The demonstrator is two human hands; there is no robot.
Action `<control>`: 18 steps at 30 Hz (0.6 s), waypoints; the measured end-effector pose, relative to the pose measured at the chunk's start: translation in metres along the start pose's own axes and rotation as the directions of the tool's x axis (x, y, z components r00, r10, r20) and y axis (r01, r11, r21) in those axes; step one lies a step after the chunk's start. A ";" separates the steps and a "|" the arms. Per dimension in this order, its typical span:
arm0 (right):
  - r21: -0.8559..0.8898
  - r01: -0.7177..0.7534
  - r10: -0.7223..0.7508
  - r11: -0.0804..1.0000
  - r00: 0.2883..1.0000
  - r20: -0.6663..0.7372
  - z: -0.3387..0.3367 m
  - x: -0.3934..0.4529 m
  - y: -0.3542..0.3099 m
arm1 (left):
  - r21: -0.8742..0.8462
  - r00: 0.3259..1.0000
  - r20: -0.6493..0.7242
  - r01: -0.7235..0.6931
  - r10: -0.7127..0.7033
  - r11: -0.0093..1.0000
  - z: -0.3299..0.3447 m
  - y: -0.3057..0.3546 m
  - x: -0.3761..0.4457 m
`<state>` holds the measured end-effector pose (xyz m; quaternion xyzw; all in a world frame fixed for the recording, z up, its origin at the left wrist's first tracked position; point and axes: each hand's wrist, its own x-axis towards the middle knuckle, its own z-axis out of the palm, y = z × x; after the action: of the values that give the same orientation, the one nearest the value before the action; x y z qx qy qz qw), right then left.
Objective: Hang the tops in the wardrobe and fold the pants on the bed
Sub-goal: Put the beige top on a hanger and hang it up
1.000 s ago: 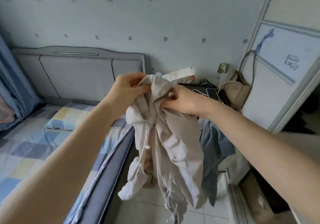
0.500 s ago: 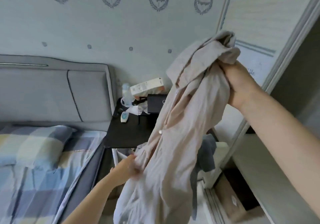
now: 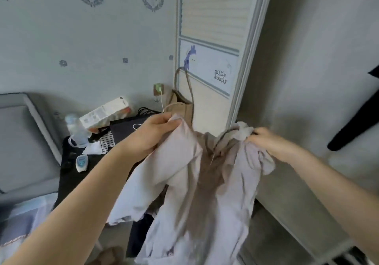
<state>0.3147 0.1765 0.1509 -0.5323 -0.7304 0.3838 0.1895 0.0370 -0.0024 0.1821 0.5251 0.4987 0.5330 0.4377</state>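
Note:
A pale beige top [image 3: 205,182] hangs spread in front of me between both hands. My left hand [image 3: 149,135] grips its left shoulder edge. My right hand [image 3: 264,139] grips the collar and right shoulder, where a thin dark curve, maybe a hanger, shows under the cloth. The open wardrobe [image 3: 307,80] lies right behind the top, with its sliding door [image 3: 215,39] to the left. A corner of the bed [image 3: 22,219] with a checked sheet shows at the lower left. No pants are in view.
A black bedside table [image 3: 69,174] left of the wardrobe carries a bottle [image 3: 77,131], a white box [image 3: 106,113] and small items. A tan bag [image 3: 182,104] leans on the wardrobe door. A dark garment [image 3: 356,117] hangs inside the wardrobe at right.
My left hand rose from the lower cloth to the top's left shoulder. My right hand came down from its raised hold. The top now spreads open facing the wardrobe.

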 end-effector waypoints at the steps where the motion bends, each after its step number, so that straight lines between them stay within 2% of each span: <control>1: -0.109 -0.025 0.030 0.994 0.998 0.047 -0.001 -0.006 0.008 | -0.015 0.999 0.023 -0.025 0.025 1.000 0.014 0.012 0.012; 4: -0.364 -0.006 0.065 0.932 0.987 0.150 0.001 -0.034 0.023 | -0.026 0.998 0.047 -0.040 0.041 0.999 0.057 0.042 0.045; 6: -0.382 0.040 -0.028 0.923 0.999 0.038 0.010 -0.058 0.020 | -0.060 0.999 -0.011 -0.043 0.042 0.997 0.076 0.055 0.063; 8: -0.289 0.107 -0.138 0.951 0.986 -0.091 0.021 -0.080 0.016 | -0.139 0.998 -0.054 -0.052 0.045 0.989 0.088 0.066 0.079; 9: -0.219 0.102 -0.121 0.970 0.990 -0.075 0.023 -0.089 0.015 | -0.180 0.998 -0.051 -0.053 0.045 0.982 0.094 0.071 0.088; 10: -0.156 0.078 -0.079 0.985 0.997 0.004 0.028 -0.095 0.014 | -0.215 0.998 -0.040 -0.050 0.043 0.975 0.097 0.075 0.094; 12: -0.110 -0.073 0.086 0.991 0.988 0.125 0.034 -0.102 0.021 | -0.265 0.997 0.033 -0.055 0.066 0.963 0.106 0.082 0.105; 13: -0.112 -0.137 0.149 0.984 0.982 0.115 0.038 -0.101 0.026 | -0.280 0.994 0.072 -0.062 0.086 0.958 0.109 0.084 0.108; 15: -0.083 -0.234 0.232 0.969 0.972 -0.031 0.042 -0.099 0.036 | -0.296 0.983 0.145 -0.064 0.111 0.953 0.112 0.085 0.114; 17: 0.147 -0.314 0.332 0.938 0.936 -0.118 0.034 -0.102 0.038 | -0.302 0.983 0.139 -0.075 0.122 0.950 0.102 0.083 0.120; 18: 0.297 -0.306 0.354 0.905 0.927 -0.124 0.026 -0.107 0.036 | -0.305 0.988 0.117 -0.062 0.102 0.950 0.093 0.080 0.125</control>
<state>0.3585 0.0738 0.1210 -0.6487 -0.5502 0.4591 0.2564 0.1259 0.1182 0.2718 0.5066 0.3598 0.5846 0.5217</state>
